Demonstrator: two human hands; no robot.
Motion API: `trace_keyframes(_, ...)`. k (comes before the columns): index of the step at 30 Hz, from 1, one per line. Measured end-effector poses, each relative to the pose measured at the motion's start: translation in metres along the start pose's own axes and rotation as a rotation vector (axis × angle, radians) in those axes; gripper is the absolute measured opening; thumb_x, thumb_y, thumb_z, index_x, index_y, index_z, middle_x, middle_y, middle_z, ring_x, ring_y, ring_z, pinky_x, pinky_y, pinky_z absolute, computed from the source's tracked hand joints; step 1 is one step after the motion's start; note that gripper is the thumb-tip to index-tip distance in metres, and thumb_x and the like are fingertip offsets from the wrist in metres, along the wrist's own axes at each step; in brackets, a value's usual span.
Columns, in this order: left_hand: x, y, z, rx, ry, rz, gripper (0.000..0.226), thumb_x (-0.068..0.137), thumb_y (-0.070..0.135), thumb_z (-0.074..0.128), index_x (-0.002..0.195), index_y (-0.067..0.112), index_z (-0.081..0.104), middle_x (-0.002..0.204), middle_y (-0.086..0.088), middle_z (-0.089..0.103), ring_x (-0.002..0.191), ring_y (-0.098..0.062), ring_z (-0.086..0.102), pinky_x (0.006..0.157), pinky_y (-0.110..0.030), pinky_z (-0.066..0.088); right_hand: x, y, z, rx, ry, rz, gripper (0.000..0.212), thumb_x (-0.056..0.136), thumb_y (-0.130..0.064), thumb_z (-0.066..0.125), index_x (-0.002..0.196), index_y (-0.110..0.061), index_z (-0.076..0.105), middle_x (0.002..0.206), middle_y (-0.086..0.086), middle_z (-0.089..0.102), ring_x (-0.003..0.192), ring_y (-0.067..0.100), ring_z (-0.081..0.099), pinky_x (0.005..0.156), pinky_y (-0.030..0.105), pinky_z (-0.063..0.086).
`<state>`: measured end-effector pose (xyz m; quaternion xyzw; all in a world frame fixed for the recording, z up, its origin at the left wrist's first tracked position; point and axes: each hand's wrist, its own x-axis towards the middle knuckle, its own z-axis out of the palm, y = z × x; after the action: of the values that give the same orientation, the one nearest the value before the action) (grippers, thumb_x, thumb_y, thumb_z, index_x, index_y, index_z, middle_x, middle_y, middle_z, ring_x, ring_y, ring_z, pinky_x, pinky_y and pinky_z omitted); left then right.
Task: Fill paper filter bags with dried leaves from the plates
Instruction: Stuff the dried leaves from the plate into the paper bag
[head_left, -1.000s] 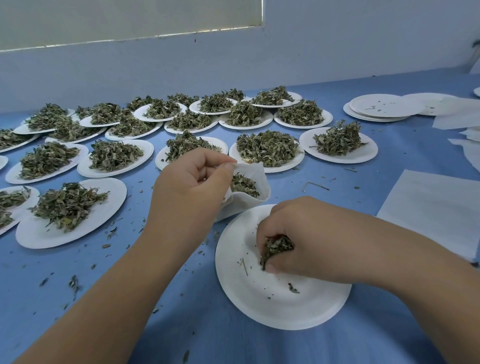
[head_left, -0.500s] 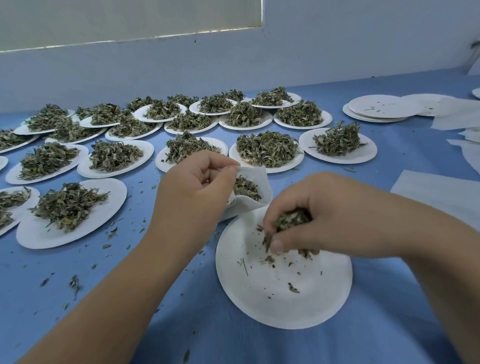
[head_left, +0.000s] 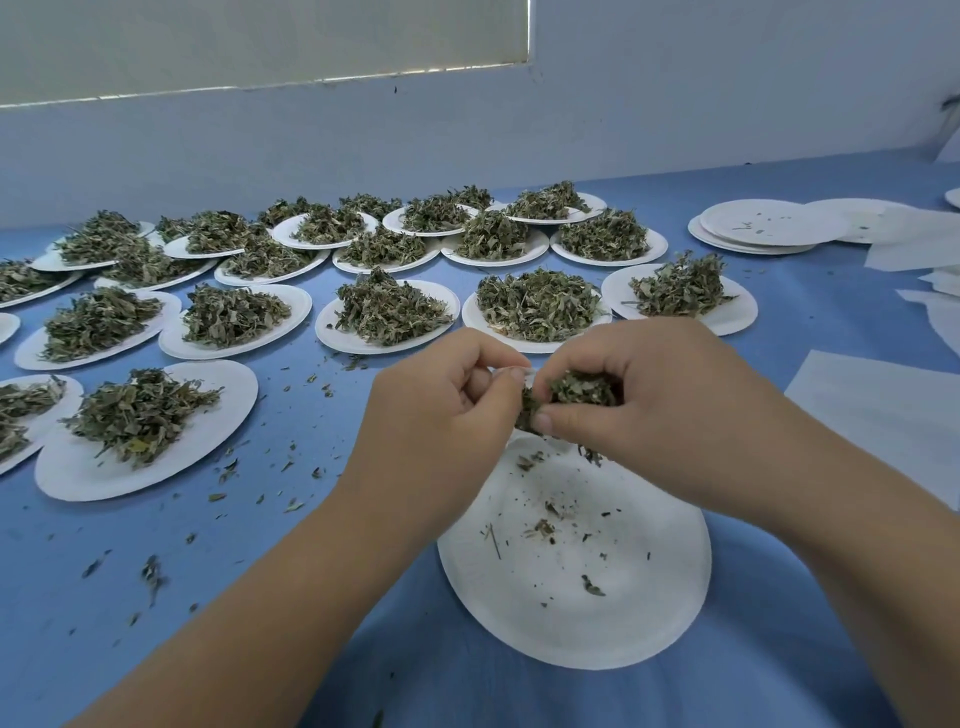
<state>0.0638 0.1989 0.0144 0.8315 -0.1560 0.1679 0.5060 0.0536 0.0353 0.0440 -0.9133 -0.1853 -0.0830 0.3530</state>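
Head view: the left hand (head_left: 441, 410) curls its fingers and thumb round the paper filter bag (head_left: 524, 372), of which only a white sliver of rim shows between the two hands. The right hand (head_left: 670, 400) pinches a clump of dried leaves (head_left: 579, 391) in bunched fingertips right at that rim, above the near plate (head_left: 623, 623), which bears only crumbs. Heaped plates (head_left: 535, 304) wait further back on the blue table (head_left: 260, 597). To do this well, I judge the left hand should keep the bag's mouth spread wide, and the right should push its fingertips inside before letting go — loosening sooner would scatter bits, though the plate beneath should catch strays.
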Motion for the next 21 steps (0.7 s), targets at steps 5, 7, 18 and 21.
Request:
trace_keyframes(5,-0.0008,0.0021,0.0021,-0.029,-0.021,-0.012,0.018,0.088,0.010,0.063,0.077,0.024,0.069,0.052,-0.005,0.051,0.043,-0.003,0.041,0.045,-0.008,0.031,0.0010,-0.0001,0.0068,-0.037,0.047,0.031,0.007,0.078,-0.032,0.075,0.083,-0.035,0.074,0.073,-0.009,0.066,0.074,0.002,0.055,0.064,0.024,0.044)
trace_keyframes(7,-0.0006,0.0028,0.0025,-0.034,-0.024,-0.016,0.020,0.089,0.011,0.063,0.077,0.026,0.068,0.054,-0.006,0.055,0.042,-0.003,0.040,0.044,-0.007,0.030,0.0016,-0.0002,0.0073,-0.055,0.030,0.043,0.013,0.076,-0.034,0.076,0.088,-0.038,0.075,0.075,-0.010,0.067,0.077,0.000,0.055,0.067,0.022,0.044)
trace_keyframes(18,0.0005,0.0014,0.0014,-0.057,-0.015,-0.054,0.018,0.089,0.013,0.063,0.076,0.025,0.067,0.053,-0.008,0.051,0.043,-0.003,0.038,0.042,-0.009,0.030,-0.0003,0.0019,0.0040,0.059,0.089,0.091,0.030,0.063,-0.032,0.083,0.082,-0.035,0.060,0.076,-0.016,0.065,0.067,0.000,0.063,0.060,0.021,0.053)
trace_keyframes(21,0.0003,0.0015,0.0015,-0.060,-0.029,-0.057,0.017,0.089,0.014,0.062,0.077,0.025,0.068,0.058,-0.011,0.055,0.043,-0.003,0.038,0.042,-0.009,0.030,-0.0006,0.0002,0.0058,-0.008,0.087,0.074,0.024,0.064,-0.032,0.084,0.077,-0.034,0.064,0.069,-0.016,0.066,0.066,-0.006,0.059,0.061,0.012,0.046)
